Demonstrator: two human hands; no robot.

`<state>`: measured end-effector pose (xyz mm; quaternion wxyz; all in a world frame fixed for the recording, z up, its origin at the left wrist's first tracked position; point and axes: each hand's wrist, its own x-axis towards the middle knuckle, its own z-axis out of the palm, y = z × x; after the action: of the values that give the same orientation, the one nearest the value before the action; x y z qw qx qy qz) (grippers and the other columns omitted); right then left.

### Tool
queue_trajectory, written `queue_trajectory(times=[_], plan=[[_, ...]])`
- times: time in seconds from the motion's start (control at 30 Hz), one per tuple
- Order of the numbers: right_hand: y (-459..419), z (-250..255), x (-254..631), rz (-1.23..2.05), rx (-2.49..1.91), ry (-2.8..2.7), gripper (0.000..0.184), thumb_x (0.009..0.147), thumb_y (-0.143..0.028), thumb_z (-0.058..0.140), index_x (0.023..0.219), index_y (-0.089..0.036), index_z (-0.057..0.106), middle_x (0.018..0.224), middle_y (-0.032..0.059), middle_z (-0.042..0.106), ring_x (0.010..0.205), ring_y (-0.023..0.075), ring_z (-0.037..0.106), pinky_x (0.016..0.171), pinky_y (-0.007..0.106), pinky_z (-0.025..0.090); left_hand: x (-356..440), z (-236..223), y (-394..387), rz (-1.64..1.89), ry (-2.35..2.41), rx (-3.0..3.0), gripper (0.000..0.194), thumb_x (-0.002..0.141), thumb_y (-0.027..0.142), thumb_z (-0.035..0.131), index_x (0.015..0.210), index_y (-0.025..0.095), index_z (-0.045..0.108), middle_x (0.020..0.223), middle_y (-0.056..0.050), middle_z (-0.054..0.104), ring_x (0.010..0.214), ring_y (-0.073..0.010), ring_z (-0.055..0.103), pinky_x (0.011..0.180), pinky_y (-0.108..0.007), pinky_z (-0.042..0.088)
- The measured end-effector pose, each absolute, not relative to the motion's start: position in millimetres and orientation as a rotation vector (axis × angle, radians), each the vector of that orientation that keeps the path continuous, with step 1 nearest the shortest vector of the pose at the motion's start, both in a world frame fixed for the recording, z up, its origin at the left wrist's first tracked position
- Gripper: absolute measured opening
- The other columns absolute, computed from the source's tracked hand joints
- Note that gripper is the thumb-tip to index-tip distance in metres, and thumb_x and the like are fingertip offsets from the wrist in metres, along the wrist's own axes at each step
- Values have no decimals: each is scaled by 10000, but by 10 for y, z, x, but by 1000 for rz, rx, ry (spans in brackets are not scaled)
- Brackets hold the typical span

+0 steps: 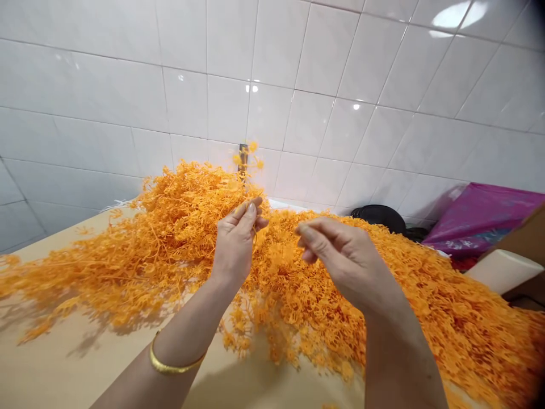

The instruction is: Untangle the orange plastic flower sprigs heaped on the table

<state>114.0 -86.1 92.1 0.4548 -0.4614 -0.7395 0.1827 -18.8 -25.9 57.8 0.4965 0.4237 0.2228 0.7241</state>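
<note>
My left hand (236,238) is closed in a pinch, thumb against the fingers, on a thin orange artificial flower stem. An orange sprig (251,156) with small blossoms stands up above its fingertips. My right hand (343,253) is also pinched, a short way to the right; whatever lies between its thumb and forefinger is too small to name. Behind and to the left rises a heap of orange branched stems (183,210). A wide pile of loose orange flower pieces (430,295) spreads beneath and beyond my right hand.
A pale table (46,375) carries the orange heaps. White tiled wall (128,91) closes off the back. Toward the right stand black round objects (378,217), a purple plastic bag (481,218), a white cylindrical object (502,270) and a cardboard box (522,250).
</note>
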Motion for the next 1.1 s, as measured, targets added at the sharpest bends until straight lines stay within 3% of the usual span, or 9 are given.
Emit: queue_trajectory(times=[0.1, 0.2, 0.3, 0.4, 0.5, 0.63, 0.83, 1.0, 1.1], plan=[[-750, 838, 1143, 894, -1035, -1991, 330, 785, -438, 438, 689, -150, 568, 610, 11, 520, 586, 104, 494, 558, 235, 404, -186, 592, -317, 1817, 667, 1413, 164, 744, 262, 489, 694, 151, 600, 786, -28, 507, 690, -97, 474, 694, -252, 392], [-503, 630, 1184, 1136, -1020, -1837, 297, 729, -435, 527, 873, -179, 571, 788, 30, 560, 744, 130, 516, 618, 239, 415, -130, 435, -279, 1632, 864, 1870, 181, 747, 193, 448, 650, 151, 594, 748, -38, 474, 685, -123, 465, 648, -257, 389], [-239, 374, 1225, 1310, -1009, -1598, 327, 677, -407, 598, 924, -197, 557, 857, 26, 567, 811, 136, 511, 631, 227, 402, -25, 165, -176, 1399, 978, 2090, 198, 715, 114, 427, 778, 170, 607, 853, -63, 464, 699, -140, 482, 623, -267, 396], [-25, 156, 1255, 1432, -959, -1286, 263, 640, -388, 633, 786, -178, 570, 728, -6, 554, 672, 100, 505, 546, 198, 372, 98, -58, -120, 1377, 985, 2094, 248, 708, 99, 426, 890, 181, 573, 953, -87, 455, 763, -160, 496, 674, -287, 403], [107, 27, 1288, 1445, -943, -1012, 244, 568, -305, 687, 745, -179, 578, 649, -26, 540, 581, 85, 487, 519, 202, 364, 198, -132, -150, 1437, 939, 1919, 190, 726, 132, 433, 877, 176, 538, 935, -79, 479, 771, -154, 500, 703, -295, 405], [153, 1, 1328, 1427, -937, -925, 233, 530, -211, 686, 746, -178, 605, 676, -15, 569, 604, 99, 507, 540, 223, 387, 243, -86, -172, 1462, 927, 1286, 78, 726, 236, 499, 743, 165, 471, 739, -15, 486, 602, -106, 508, 604, -273, 435], [113, 58, 1308, 1435, -841, -948, 224, 539, -204, 681, 751, -166, 619, 698, 12, 616, 642, 113, 545, 589, 226, 401, 175, -70, -49, 1070, 701, 533, 72, 715, 179, 523, 705, 123, 478, 562, -1, 490, 524, -99, 549, 565, -232, 458], [87, 76, 1275, 1361, -952, -910, 257, 531, -275, 709, 722, -147, 595, 633, 20, 615, 596, 119, 545, 527, 220, 394, 200, -100, -100, 1052, 685, 777, 174, 635, 177, 604, 776, 147, 506, 473, 43, 483, 336, -39, 383, 348, -159, 263], [72, 91, 1283, 1396, -866, -910, 288, 498, -249, 732, 722, -149, 582, 623, 24, 621, 617, 134, 564, 547, 228, 407, 238, -125, -144, 1110, 681, 1058, 263, 603, 148, 606, 858, 172, 542, 426, 84, 416, 311, -25, 271, 346, -170, 187]])
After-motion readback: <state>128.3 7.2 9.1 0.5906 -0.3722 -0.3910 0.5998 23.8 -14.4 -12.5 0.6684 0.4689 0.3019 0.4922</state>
